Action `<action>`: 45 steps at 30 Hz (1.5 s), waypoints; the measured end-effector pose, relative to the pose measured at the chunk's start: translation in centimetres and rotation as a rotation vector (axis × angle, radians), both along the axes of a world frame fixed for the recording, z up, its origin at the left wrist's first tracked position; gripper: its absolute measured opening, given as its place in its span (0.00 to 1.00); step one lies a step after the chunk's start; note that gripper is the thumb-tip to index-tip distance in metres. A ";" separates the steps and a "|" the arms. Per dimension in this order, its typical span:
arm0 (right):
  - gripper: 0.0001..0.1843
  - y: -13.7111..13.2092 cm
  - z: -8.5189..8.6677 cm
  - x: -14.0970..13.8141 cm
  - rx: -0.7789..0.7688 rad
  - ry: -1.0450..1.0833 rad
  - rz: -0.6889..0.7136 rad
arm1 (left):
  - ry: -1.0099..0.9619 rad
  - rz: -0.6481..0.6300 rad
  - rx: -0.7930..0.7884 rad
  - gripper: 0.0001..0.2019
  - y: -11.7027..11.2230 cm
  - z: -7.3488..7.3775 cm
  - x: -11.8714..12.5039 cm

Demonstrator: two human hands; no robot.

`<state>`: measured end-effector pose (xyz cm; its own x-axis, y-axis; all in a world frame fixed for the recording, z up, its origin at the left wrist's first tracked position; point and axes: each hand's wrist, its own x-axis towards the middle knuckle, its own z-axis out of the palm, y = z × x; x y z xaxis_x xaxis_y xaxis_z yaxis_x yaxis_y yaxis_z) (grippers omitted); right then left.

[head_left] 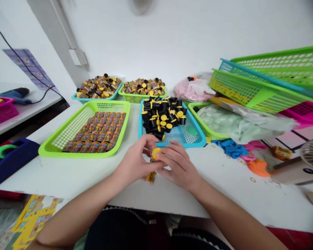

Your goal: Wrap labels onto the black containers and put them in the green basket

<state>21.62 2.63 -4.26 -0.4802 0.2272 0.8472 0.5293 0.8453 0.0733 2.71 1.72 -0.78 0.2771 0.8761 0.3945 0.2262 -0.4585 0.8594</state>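
Observation:
Between the fingers of my left hand (134, 160) and my right hand (182, 166) is a small container with a round yellow lid (155, 153). Both hands are closed around it, and its body is mostly hidden by my fingers. Just below them, a small printed yellow-brown label (150, 177) lies on the white table (135, 199), partly covered. Beyond my hands stands a blue basket (195, 141) with a heap of black containers with yellow lids (163, 116). To the left, a lime green basket (48, 151) holds neat rows of labelled containers (96, 133).
At the back, a blue basket (86, 100) and a green basket (135, 99) are heaped with labelled containers. Stacked baskets (250, 92) and plastic bags (240, 121) fill the right. A fan (297, 166) stands at the right edge, a navy tape dispenser (18, 161) at the left.

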 end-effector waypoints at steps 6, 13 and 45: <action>0.14 6.2 3.0 1.9 -0.645 -0.052 -0.336 | 0.275 0.276 0.100 0.11 0.3 4.2 -9.2; 0.15 12.5 3.5 -1.5 -1.013 -0.454 -0.393 | 0.660 0.742 0.070 0.13 7.8 7.8 -18.7; 0.14 6.5 1.2 3.7 -0.330 0.233 -0.391 | 1.039 -0.056 0.430 0.22 -2.2 -0.4 -9.9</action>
<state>25.33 9.14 -3.09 -0.1159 0.6216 0.7747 0.7786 0.5411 -0.3177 -7.23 -0.53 -1.17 0.6818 0.6990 0.2156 0.7100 -0.7033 0.0348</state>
